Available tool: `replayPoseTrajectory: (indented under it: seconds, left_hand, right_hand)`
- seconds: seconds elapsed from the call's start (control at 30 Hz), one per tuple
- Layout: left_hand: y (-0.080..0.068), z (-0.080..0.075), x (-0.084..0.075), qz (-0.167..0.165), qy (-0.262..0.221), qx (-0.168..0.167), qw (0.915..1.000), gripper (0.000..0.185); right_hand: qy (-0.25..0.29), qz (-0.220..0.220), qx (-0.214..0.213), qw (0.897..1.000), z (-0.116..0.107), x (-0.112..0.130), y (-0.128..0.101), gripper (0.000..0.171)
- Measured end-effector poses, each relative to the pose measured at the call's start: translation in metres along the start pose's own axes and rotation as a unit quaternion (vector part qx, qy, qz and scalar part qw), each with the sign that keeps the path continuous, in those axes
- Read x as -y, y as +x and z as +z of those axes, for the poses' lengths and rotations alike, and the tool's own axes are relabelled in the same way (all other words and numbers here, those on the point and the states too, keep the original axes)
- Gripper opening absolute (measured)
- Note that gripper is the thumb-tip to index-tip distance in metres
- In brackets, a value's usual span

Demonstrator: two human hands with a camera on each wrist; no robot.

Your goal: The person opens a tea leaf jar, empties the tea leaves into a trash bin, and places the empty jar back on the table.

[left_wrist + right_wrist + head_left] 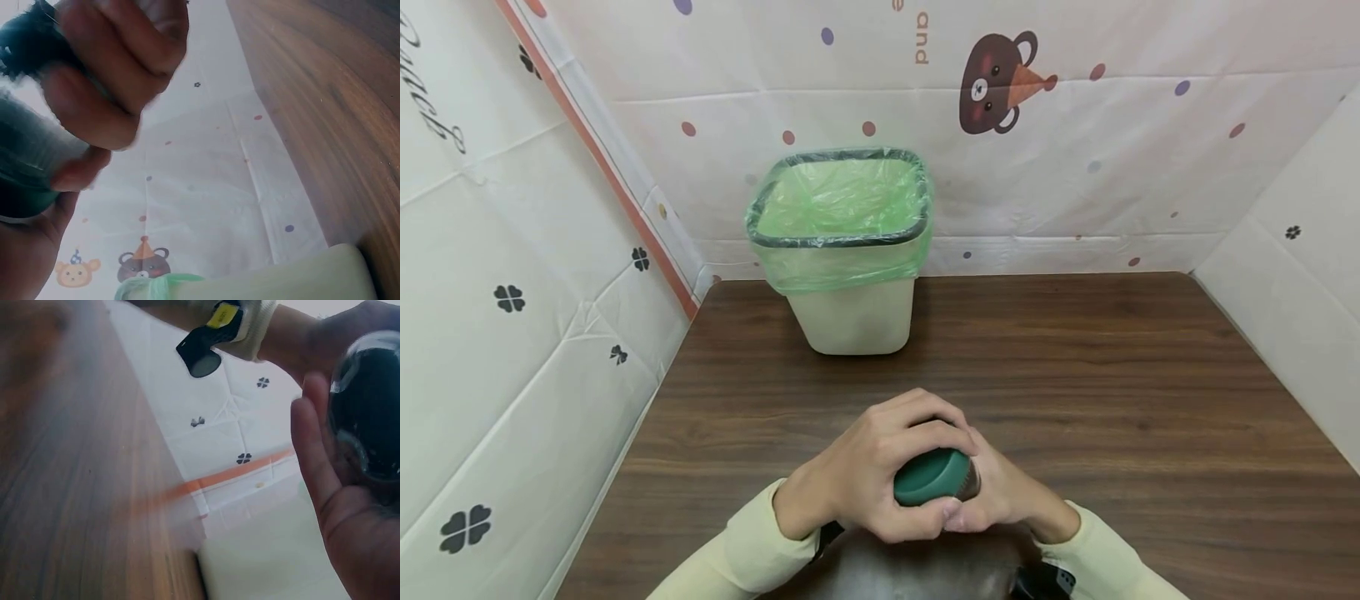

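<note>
A clear jar with a dark green lid (931,475) is held near the table's front edge. My left hand (880,471) curls over the lid, fingers wrapped round its top and side. My right hand (1000,496) cups the jar's body from the right and below. In the left wrist view the left hand (106,81) grips the green lid (25,169), blurred. The right wrist view has the jar's rounded glass bottom (369,419) resting against the palm of the right hand (337,506). The jar's contents are hidden.
A cream waste bin (850,250) lined with a green plastic bag stands at the back of the brown wooden table (1075,375), left of centre. White printed sheets wall the table on the left, back and right. A black wrist camera mount (203,353) sits on the left forearm.
</note>
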State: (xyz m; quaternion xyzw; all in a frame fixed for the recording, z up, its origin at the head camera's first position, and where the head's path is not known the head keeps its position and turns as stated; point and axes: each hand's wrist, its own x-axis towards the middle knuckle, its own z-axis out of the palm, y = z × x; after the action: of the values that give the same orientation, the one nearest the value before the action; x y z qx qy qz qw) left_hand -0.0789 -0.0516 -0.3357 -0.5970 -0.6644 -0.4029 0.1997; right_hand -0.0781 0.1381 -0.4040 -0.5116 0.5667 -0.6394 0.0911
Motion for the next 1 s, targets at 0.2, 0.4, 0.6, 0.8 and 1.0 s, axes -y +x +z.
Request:
replayPoseTrajectory:
  seconds: [0.2,0.4,0.6,0.8,1.0]
  left_hand:
    - [-0.003,0.004,0.0,-0.034,0.017,-0.017,0.9991,0.03]
    - [-0.005,0.009,0.001,-0.054,0.041,-0.05,0.9964,0.029]
    - [-0.007,0.013,-0.002,-0.09,0.068,-0.076,0.9907,0.028]
    - [-0.007,0.016,-0.002,-0.11,0.086,-0.096,0.9855,0.026]
    - [-0.008,0.016,0.0,-0.103,0.093,-0.098,0.9854,0.027]
  right_hand:
    - [-0.036,0.01,-0.035,0.999,0.001,-0.005,-0.003,0.043]
    - [-0.07,0.021,-0.066,0.995,0.002,-0.004,-0.006,0.035]
    - [-0.127,0.043,-0.103,0.986,0.005,0.0,-0.007,0.044]
    - [-0.186,0.039,-0.131,0.973,0.006,-0.001,-0.006,0.056]
    - [-0.183,0.051,-0.128,0.973,0.005,-0.002,-0.006,0.057]
